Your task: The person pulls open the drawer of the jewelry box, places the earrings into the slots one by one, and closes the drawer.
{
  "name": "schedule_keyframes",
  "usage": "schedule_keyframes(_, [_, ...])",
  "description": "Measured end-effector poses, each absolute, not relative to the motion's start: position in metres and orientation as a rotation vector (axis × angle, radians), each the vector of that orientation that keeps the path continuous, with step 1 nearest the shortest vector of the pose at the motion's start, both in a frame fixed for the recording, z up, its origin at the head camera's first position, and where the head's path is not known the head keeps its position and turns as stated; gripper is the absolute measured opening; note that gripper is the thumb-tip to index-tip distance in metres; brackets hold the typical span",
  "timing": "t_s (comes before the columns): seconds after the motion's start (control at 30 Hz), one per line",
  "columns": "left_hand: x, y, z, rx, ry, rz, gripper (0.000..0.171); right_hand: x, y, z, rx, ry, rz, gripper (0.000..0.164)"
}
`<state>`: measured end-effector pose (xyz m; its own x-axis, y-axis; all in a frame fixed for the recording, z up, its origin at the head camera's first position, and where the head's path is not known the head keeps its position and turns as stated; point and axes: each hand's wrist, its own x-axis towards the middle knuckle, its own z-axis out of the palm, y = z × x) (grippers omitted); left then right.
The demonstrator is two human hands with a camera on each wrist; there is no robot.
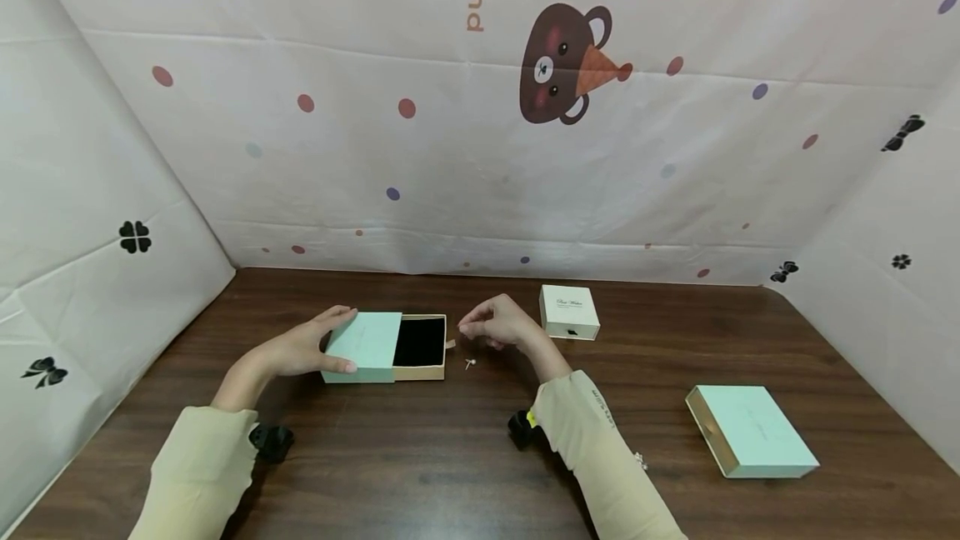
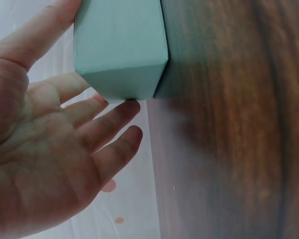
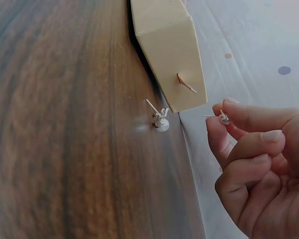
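My left hand (image 1: 300,347) grips the closed end of a mint-green drawer box (image 1: 363,348), thumb along the near side and fingers at the far side. The box's cream drawer is pulled partway out to the right, showing a black lining (image 1: 420,342) and a small ribbon tab (image 3: 186,83). Just right of the drawer, my right hand (image 1: 506,323) pinches a small stud earring (image 3: 224,118) between thumb and index finger, its pin pointing toward the box. A matching pearl-like earring (image 3: 161,122) lies on the table close to the drawer's front.
A small white box (image 1: 570,312) stands behind my right hand. Another mint-green box (image 1: 753,430) sits at the right of the brown table (image 1: 375,473). Beside my right sleeve lies a small shiny piece (image 1: 641,461), partly hidden. White printed cloth (image 1: 465,165) walls the table's back and sides.
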<state>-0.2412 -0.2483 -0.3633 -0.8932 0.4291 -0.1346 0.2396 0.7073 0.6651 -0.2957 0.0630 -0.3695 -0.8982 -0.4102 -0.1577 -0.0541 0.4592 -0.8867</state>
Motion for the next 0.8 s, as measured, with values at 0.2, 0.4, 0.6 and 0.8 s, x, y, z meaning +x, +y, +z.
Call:
schedule_keyframes(0.2, [-0.2411,-0.2483,-0.3631,0.529,2.642,0.965,0.096,-0.2967,0.0626,-0.3695,-0.372,2.373,-1.393,0.014])
schedule_keyframes(0.4, [-0.2411,-0.2491,-0.3631,0.54,2.642,0.969,0.096,-0.2967,0.0642,-0.3684,-0.416,2.342,-1.376,0.014])
schedule_keyframes(0.6, [-0.2408,-0.2501,-0.364,0.546,2.641,0.961,0.095,-0.2968,0.0627,-0.3707,-0.394,2.316,-1.413,0.02])
schedule_keyframes(0.8, [-0.2394,-0.249,-0.3635,0.533,2.637,0.978,0.096,-0.2981,0.0604,-0.3717,-0.394,2.361,-1.434,0.023])
